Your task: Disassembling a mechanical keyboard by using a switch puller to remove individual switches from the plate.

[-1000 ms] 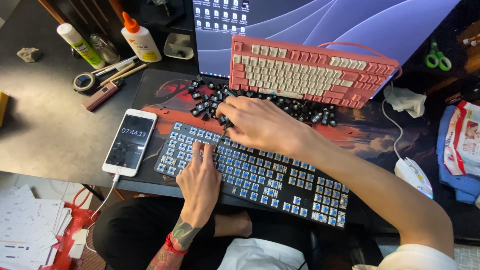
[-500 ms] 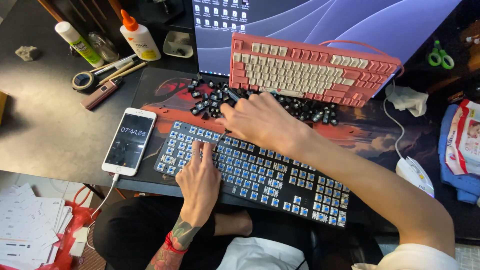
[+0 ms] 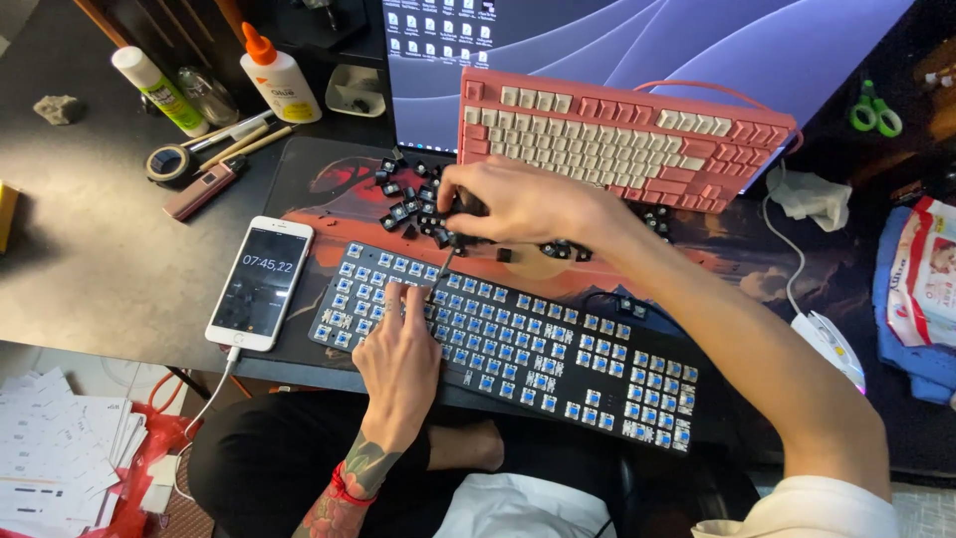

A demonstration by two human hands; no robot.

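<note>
- Your left hand [image 3: 398, 364] lies flat, fingers spread, on the black keyboard stripped of its keycaps [image 3: 508, 344], blue square switches showing in rows; it grips nothing, only presses the board's left part.
- Your right hand [image 3: 518, 204] is pinched shut on a small dark tool with a thin metal stem [image 3: 453, 239], which points down toward 7 o'clock at the switches just beside your left fingertips.
- The keyboard's long axis runs from 10 o'clock to 4 o'clock across the printed desk mat [image 3: 329, 194]; the left hand is the nearer of the two, the right hovers over the upper edge.
- A loose heap of small black plastic keycaps [image 3: 413, 204] lies at 12 o'clock from the board, touching the right hand's knuckle side.
- Behind it a pink keyboard with cream keys [image 3: 622, 139] leans against the monitor [image 3: 637, 40].
- At 9 o'clock a white smartphone [image 3: 259, 284] lies face up, cable attached; a white glue bottle with an orange cap [image 3: 279, 80] stands at 11 o'clock.
</note>
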